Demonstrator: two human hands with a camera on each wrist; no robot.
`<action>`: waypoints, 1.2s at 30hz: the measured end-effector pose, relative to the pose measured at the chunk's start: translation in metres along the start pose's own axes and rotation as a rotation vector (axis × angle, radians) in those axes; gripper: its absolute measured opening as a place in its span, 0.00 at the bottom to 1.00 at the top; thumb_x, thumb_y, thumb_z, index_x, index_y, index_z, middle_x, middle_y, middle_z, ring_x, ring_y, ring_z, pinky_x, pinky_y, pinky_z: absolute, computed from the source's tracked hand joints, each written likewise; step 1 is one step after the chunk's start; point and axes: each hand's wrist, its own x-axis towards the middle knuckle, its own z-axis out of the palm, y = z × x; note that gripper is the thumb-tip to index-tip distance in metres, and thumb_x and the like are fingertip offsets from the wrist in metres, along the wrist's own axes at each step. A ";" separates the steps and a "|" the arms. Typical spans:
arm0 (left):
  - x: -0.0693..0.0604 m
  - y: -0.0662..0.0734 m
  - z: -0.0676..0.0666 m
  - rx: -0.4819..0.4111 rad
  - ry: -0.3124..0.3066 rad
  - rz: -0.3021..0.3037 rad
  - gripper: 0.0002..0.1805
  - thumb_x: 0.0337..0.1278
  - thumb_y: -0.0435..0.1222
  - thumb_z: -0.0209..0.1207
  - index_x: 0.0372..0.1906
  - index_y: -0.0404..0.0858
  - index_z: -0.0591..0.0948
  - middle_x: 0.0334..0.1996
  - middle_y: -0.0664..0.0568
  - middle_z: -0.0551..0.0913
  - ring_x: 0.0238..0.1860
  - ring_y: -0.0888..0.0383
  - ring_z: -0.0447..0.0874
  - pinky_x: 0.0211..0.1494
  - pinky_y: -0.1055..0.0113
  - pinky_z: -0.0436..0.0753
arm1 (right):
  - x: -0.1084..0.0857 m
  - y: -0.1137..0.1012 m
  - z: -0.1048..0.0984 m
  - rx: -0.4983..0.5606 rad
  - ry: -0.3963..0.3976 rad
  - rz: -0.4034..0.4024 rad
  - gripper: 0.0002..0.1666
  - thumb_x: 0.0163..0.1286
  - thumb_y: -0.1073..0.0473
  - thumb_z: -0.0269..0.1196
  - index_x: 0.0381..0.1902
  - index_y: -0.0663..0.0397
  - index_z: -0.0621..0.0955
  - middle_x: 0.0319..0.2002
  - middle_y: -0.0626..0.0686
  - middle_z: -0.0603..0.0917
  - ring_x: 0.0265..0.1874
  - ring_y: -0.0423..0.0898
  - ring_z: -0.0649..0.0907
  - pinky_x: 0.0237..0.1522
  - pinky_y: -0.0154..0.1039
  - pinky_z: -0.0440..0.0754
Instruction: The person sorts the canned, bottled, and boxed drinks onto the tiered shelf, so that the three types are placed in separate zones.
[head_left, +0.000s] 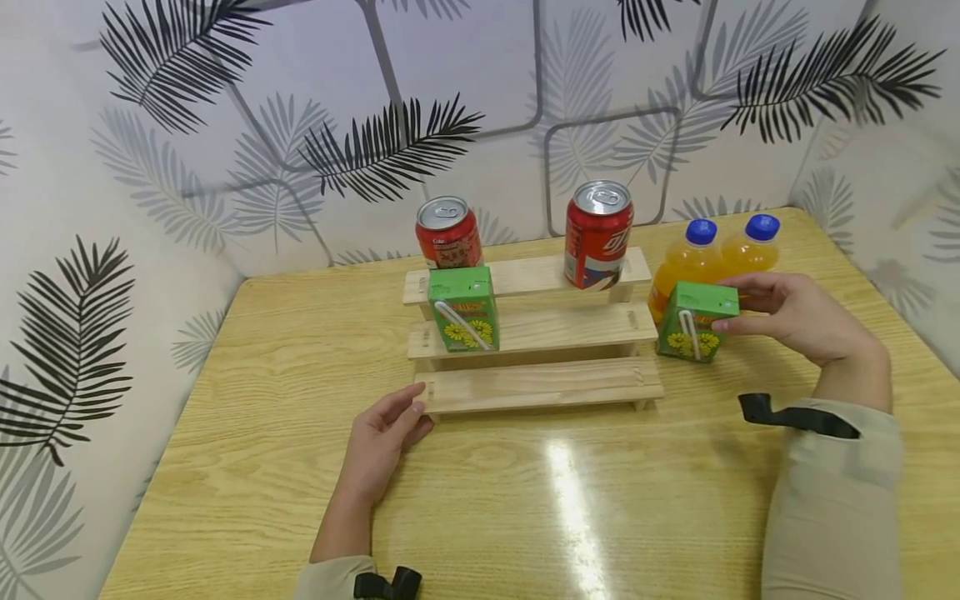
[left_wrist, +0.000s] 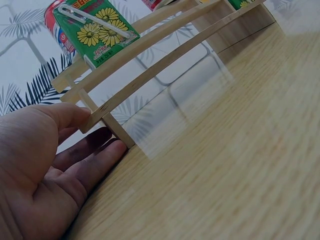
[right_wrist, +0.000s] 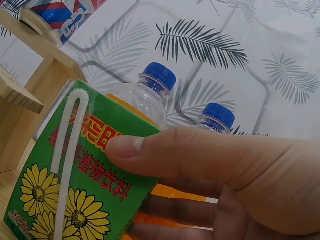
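Note:
My right hand (head_left: 806, 321) pinches a green drink carton (right_wrist: 95, 175) with a white straw and yellow flowers, its thumb on the front face. In the head view this carton is just right of a three-tier wooden rack (head_left: 540, 390). My left hand (head_left: 382, 442) holds the front left corner of the rack's lowest tier, thumb at the plank's end and other fingers by the leg, as the left wrist view shows. A second green carton (head_left: 465, 312) stands on the middle tier at the left. On the top tier are two red cola cans, one left (head_left: 450, 233) and one right (head_left: 597, 237).
Two orange drink bottles (head_left: 686, 254) with blue caps stand right of the rack, partly hidden behind the held carton and my right hand. The rack is on a light wooden table (head_left: 300, 350). A leaf-patterned covering (head_left: 480, 75) rises behind the table's back edge.

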 end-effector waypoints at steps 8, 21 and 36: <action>0.000 -0.001 0.000 -0.012 0.001 0.007 0.19 0.71 0.30 0.56 0.64 0.35 0.78 0.61 0.40 0.78 0.49 0.62 0.86 0.56 0.67 0.87 | 0.002 0.001 0.001 -0.022 0.078 -0.009 0.31 0.63 0.50 0.72 0.61 0.54 0.79 0.44 0.26 0.82 0.45 0.26 0.80 0.44 0.16 0.78; 0.000 -0.001 0.000 -0.018 -0.002 0.009 0.18 0.71 0.30 0.56 0.63 0.37 0.79 0.61 0.41 0.78 0.49 0.61 0.86 0.57 0.66 0.87 | 0.000 -0.004 0.003 0.086 0.208 -0.098 0.28 0.63 0.61 0.72 0.59 0.62 0.79 0.42 0.28 0.83 0.40 0.28 0.84 0.40 0.19 0.84; 0.000 -0.001 0.001 -0.028 -0.003 0.016 0.19 0.71 0.30 0.56 0.63 0.35 0.78 0.62 0.42 0.78 0.50 0.61 0.86 0.57 0.66 0.87 | 0.000 -0.012 0.005 0.436 0.224 -0.286 0.28 0.61 0.79 0.65 0.59 0.62 0.80 0.44 0.39 0.89 0.43 0.32 0.87 0.43 0.21 0.85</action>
